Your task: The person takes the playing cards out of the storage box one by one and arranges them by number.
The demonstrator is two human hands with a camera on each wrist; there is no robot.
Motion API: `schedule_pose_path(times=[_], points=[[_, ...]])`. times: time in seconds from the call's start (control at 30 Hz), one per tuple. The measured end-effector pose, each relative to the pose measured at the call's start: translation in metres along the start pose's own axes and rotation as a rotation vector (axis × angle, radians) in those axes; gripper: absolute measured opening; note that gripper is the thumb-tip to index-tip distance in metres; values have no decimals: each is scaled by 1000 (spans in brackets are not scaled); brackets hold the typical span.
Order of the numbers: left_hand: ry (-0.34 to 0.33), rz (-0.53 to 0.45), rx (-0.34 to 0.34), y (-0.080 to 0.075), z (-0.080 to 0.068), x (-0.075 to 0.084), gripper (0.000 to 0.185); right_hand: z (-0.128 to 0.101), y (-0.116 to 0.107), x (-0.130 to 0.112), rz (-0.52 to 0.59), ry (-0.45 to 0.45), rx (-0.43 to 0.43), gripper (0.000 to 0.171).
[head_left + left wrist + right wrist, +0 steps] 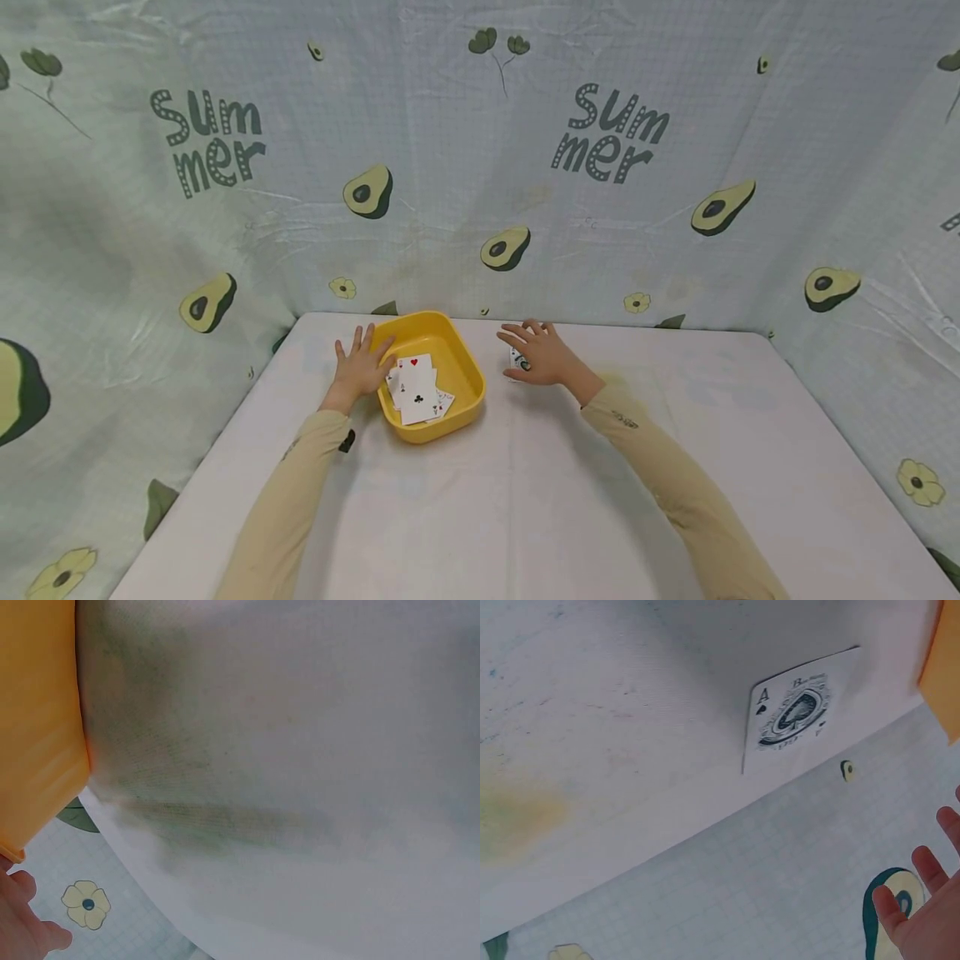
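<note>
A yellow plastic tray [468, 379] stands on the table with several playing cards [417, 396] lying face up inside it. My left hand [358, 368] is at the tray's left rim with its fingers spread; in the left wrist view, the fingertips of that hand [26, 922] lie by the tray's edge [37, 712]. To the tray's right, my right hand [543, 358] hovers over a single ace of spades [795, 712], which it partly covers in the head view. In the right wrist view the fingers of this hand [930, 922] are extended and apart from the card.
The white table [465, 517] ends just behind the tray and the card. Beyond its back edge hangs a pale cloth [442, 150] printed with avocados, flowers and lettering, which also runs along both sides.
</note>
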State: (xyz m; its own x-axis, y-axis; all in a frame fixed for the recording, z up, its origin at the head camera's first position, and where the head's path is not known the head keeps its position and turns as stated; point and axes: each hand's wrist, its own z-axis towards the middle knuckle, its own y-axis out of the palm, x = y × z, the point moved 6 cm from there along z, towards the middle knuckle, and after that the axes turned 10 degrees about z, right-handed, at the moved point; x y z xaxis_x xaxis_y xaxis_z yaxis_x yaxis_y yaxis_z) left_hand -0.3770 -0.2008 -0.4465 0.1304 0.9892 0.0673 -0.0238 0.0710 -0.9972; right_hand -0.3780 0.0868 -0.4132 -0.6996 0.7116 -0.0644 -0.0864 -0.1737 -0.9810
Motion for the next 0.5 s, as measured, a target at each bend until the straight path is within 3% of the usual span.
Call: schedule_pose_path(times=[0.5], points=[[-1,3,-7,0,2,-1,52,24,-4,-43,9,-86,-15,62]])
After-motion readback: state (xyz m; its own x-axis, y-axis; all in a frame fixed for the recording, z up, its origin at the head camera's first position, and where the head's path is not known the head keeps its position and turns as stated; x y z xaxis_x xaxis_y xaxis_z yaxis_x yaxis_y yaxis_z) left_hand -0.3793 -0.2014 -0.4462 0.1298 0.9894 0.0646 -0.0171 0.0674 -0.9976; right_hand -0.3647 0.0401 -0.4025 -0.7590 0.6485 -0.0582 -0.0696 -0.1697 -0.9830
